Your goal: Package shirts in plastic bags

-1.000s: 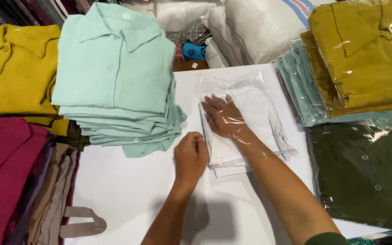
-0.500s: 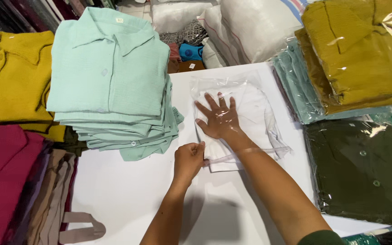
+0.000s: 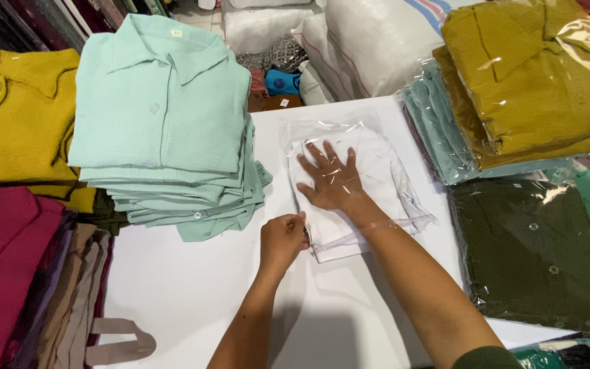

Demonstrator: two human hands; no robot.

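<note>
A clear plastic bag lies flat on the white table, with a folded white garment partly inside it. My right hand is inside the bag, fingers spread flat on the white garment. My left hand pinches the bag's open edge near its lower left corner. A tall stack of folded mint-green shirts stands just left of the bag.
Yellow shirts and dark red garments are piled at the left. At the right lie bagged mustard shirts, bagged mint shirts and a bagged dark green shirt. White sacks stand behind the table.
My right hand has slid deeper into the bag, away from me, and spread flat. My left hand has moved right and taken hold of the bag's open edge.
</note>
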